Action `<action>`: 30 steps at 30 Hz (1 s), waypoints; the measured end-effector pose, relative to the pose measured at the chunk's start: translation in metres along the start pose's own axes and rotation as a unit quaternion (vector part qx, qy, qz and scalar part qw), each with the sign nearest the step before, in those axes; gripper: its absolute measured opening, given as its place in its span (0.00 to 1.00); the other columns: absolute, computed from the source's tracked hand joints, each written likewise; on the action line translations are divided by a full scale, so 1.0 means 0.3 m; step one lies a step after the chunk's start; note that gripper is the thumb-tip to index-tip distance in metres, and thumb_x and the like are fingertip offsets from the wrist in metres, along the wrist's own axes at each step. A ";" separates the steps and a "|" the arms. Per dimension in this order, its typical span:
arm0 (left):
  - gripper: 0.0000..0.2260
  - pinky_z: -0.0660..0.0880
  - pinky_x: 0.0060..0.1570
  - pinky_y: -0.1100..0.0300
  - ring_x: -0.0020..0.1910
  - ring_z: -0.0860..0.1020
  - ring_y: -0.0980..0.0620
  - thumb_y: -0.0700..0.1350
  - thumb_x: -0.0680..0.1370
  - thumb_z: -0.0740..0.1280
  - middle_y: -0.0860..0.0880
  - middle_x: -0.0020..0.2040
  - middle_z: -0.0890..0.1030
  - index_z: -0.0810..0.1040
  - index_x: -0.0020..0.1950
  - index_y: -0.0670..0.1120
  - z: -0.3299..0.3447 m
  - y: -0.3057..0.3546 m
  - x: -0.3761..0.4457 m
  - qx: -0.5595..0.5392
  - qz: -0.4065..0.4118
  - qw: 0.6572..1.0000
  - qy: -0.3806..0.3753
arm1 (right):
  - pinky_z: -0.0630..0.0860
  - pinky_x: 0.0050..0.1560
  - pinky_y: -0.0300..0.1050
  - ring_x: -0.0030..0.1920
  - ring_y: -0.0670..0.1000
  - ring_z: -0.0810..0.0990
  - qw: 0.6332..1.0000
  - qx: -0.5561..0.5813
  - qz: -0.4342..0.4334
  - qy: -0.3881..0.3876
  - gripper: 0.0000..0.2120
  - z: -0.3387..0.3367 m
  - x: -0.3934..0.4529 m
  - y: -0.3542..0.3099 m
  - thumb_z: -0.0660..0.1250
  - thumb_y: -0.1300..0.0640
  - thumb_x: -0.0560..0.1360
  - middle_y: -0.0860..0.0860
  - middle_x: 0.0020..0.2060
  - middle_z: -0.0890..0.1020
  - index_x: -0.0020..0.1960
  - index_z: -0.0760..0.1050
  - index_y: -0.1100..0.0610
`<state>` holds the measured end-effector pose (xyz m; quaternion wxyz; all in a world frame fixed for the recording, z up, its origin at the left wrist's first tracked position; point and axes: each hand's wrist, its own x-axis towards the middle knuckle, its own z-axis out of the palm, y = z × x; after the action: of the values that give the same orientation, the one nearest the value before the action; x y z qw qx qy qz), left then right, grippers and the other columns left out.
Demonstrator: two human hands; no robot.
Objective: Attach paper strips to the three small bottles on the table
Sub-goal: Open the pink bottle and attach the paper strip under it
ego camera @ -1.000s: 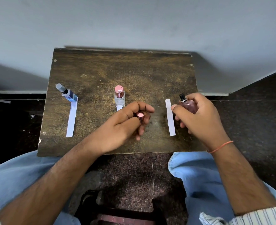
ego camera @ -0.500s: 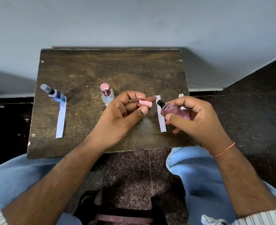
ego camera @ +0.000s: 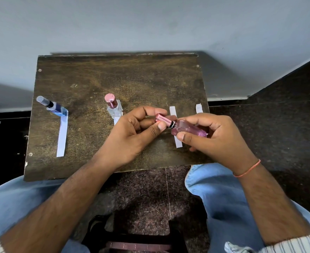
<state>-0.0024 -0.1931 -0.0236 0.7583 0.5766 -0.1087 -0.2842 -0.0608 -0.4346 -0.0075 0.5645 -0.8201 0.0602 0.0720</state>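
Pink bottle point(ego camera: 188, 129) held tilted just above the surface point(ego camera: 114, 73), pinched in the right hand point(ego camera: 214, 137); left hand point(ego camera: 137, 132) clamped on the pink cap point(ego camera: 163, 120), cap at the neck. Both hands together over the loose strip point(ego camera: 177, 142) lying below. Likely risks: cap going on crooked from the tilt, liquid leaking onto the paper, or a knuckle brushing the strip out of place. Blue bottle point(ego camera: 56, 108) and clear bottle point(ego camera: 115, 108) stood apart to the left, each touching a strip point(ego camera: 62, 137). Short scrap point(ego camera: 199, 108) near the far right edge.
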 end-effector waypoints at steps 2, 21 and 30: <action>0.13 0.81 0.63 0.62 0.65 0.87 0.49 0.42 0.81 0.72 0.46 0.63 0.90 0.81 0.66 0.44 0.002 -0.001 -0.002 0.012 0.000 1.000 0.001 | 0.85 0.46 0.67 0.46 0.61 0.87 1.000 -0.005 -0.005 -0.004 0.13 0.001 0.001 0.000 0.82 0.61 0.75 0.52 0.47 0.89 0.59 0.89 0.56; 0.24 0.81 0.65 0.61 0.69 0.85 0.53 0.41 0.76 0.77 0.51 0.66 0.89 0.81 0.72 0.48 -0.036 0.001 -0.014 0.018 0.013 1.000 0.015 | 0.75 0.53 0.34 0.46 0.42 0.80 0.991 -0.052 -0.118 0.035 0.16 0.047 0.051 -0.026 0.80 0.53 0.76 0.39 0.46 0.86 0.64 0.87 0.48; 0.07 0.84 0.41 0.32 0.40 0.88 0.32 0.50 0.81 0.77 0.51 0.41 0.91 0.89 0.57 0.50 -0.095 0.026 -0.073 0.224 -0.042 0.972 -0.059 | 0.82 0.58 0.38 0.55 0.45 0.86 0.988 0.067 -0.096 0.097 0.20 0.033 0.128 -0.063 0.79 0.66 0.77 0.41 0.54 0.90 0.62 0.84 0.46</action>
<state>-0.0038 -0.1563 -0.0217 0.5891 0.7183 -0.1900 -0.3178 -0.0201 -0.4194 -0.0008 0.6143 -0.7852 0.0406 -0.0667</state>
